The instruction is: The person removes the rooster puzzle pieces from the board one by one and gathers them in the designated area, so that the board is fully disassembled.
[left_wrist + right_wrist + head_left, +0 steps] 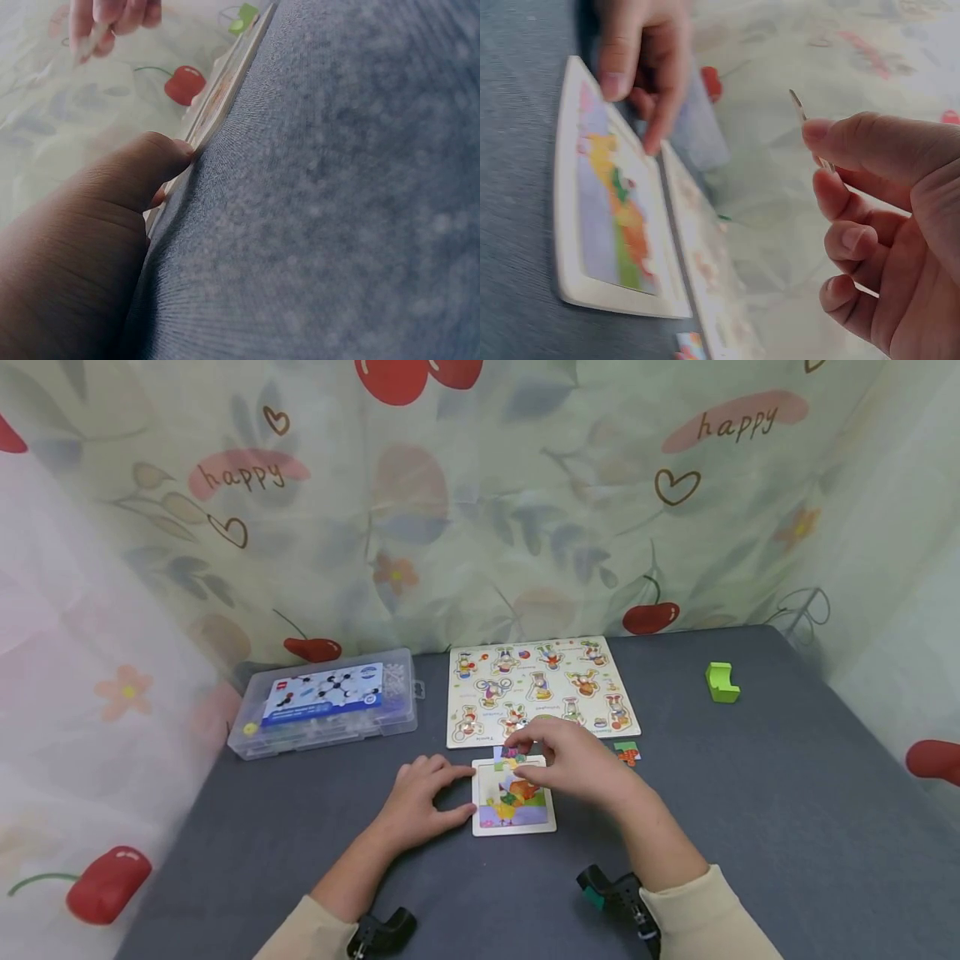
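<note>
A small square puzzle tray (517,832) with a pale rim lies on the grey table. Duck and hen picture pieces fill its lower part, while the upper part shows a pale base. My left hand (422,795) rests thumb and index fingertips against the tray's left edge. Above the tray's top edge, my right hand (577,762) pinches a thin puzzle piece (798,103) between thumb and index finger, seen edge-on in the right wrist view. From the head view this piece looks colourful, partly covered by fingers. Another loose puzzle piece (628,754) lies right of the right hand.
Just behind the tray is a large picture board (517,662) with animal figures. A clear plastic box (401,714) with a blue-white label stands back left. The green curved block (722,683) sits at the right, and a printed curtain hangs behind the table.
</note>
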Available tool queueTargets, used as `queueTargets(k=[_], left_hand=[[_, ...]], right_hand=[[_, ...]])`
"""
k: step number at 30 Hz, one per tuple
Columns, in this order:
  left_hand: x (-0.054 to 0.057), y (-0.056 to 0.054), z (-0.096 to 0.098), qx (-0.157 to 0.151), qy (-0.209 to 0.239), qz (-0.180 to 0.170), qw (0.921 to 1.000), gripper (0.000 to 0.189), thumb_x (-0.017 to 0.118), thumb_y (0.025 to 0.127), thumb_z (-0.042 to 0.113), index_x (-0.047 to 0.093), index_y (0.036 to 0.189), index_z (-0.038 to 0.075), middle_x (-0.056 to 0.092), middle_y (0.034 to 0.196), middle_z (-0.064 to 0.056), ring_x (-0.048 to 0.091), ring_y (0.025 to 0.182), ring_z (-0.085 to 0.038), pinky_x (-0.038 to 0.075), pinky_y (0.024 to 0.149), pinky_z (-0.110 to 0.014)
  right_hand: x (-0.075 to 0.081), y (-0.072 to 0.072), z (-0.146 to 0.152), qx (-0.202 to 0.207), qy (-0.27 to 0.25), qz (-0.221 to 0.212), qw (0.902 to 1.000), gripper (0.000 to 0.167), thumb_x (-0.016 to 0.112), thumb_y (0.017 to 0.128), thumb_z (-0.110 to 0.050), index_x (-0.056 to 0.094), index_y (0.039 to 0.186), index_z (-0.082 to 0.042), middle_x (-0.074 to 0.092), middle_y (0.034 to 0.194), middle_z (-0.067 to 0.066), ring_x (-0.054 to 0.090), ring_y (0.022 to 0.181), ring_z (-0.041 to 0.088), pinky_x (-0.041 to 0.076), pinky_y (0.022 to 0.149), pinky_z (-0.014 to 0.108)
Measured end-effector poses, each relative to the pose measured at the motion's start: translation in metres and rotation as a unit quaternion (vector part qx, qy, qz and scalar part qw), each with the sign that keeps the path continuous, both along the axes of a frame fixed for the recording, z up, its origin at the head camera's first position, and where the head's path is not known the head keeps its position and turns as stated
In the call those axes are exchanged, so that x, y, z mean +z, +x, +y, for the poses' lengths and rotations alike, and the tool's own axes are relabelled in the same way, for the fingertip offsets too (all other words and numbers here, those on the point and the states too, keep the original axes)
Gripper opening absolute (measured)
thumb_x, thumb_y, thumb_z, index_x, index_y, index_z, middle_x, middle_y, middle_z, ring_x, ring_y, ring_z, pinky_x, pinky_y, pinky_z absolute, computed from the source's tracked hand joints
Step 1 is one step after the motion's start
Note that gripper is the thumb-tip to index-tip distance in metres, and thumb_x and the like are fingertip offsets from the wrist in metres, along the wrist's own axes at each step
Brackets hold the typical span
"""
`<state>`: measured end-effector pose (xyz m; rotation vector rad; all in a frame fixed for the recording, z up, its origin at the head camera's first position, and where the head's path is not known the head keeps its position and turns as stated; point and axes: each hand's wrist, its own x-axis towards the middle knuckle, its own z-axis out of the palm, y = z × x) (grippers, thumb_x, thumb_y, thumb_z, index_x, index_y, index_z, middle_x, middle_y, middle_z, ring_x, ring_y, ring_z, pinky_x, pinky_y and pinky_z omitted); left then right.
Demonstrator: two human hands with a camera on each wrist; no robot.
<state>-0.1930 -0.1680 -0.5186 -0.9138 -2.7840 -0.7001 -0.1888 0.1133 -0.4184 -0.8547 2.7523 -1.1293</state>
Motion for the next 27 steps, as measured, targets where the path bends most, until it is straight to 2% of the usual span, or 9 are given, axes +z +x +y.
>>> queueTargets(k=[5, 15, 21, 27], left_hand=[[-0.001, 0.000, 0.000, -0.003, 0.003, -0.002, 1.0000, 0.048, 0.076, 0.091, 0.046, 0.070, 0.134, 0.025, 0.053, 0.097, 0.007, 0.037, 0.079, -0.011, 0.030, 0.075, -0.036], [-0.001, -0.001, 0.000, -0.002, 0.005, -0.001, 1.0000, 0.048, 0.076, 0.091, 0.046, 0.070, 0.134, 0.025, 0.052, 0.096, 0.007, 0.037, 0.079, -0.011, 0.029, 0.075, -0.036], [0.000, 0.000, -0.001, 0.001, 0.003, -0.003, 1.0000, 0.049, 0.076, 0.091, 0.047, 0.069, 0.134, 0.026, 0.052, 0.096, 0.009, 0.036, 0.078, -0.010, 0.029, 0.075, -0.036], [0.000, -0.001, -0.001, -0.002, 0.000, 0.000, 1.0000, 0.049, 0.076, 0.091, 0.047, 0.069, 0.134, 0.026, 0.053, 0.097, 0.008, 0.037, 0.078, -0.010, 0.029, 0.075, -0.035]], right_hand=[[0.012, 0.003, 0.014, 0.001, -0.021, 0.016, 0.9996, 0.029, 0.082, 0.088, -0.011, 0.075, 0.115, -0.011, 0.064, 0.097, -0.001, 0.050, 0.072, 0.015, 0.045, 0.066, 0.030], [0.029, 0.007, 0.048, -0.033, -0.041, 0.004, 0.9986, 0.027, 0.081, 0.088, -0.007, 0.075, 0.114, -0.010, 0.060, 0.096, 0.002, 0.047, 0.071, 0.018, 0.043, 0.066, 0.030], [0.032, 0.008, 0.066, -0.062, -0.039, -0.038, 0.9966, 0.028, 0.082, 0.088, -0.008, 0.075, 0.115, -0.009, 0.059, 0.093, 0.001, 0.047, 0.070, 0.020, 0.044, 0.063, 0.030], [0.024, 0.002, 0.081, -0.096, -0.025, -0.096, 0.9904, 0.031, 0.082, 0.087, -0.012, 0.075, 0.118, -0.008, 0.058, 0.090, 0.004, 0.053, 0.066, 0.021, 0.047, 0.062, 0.033]])
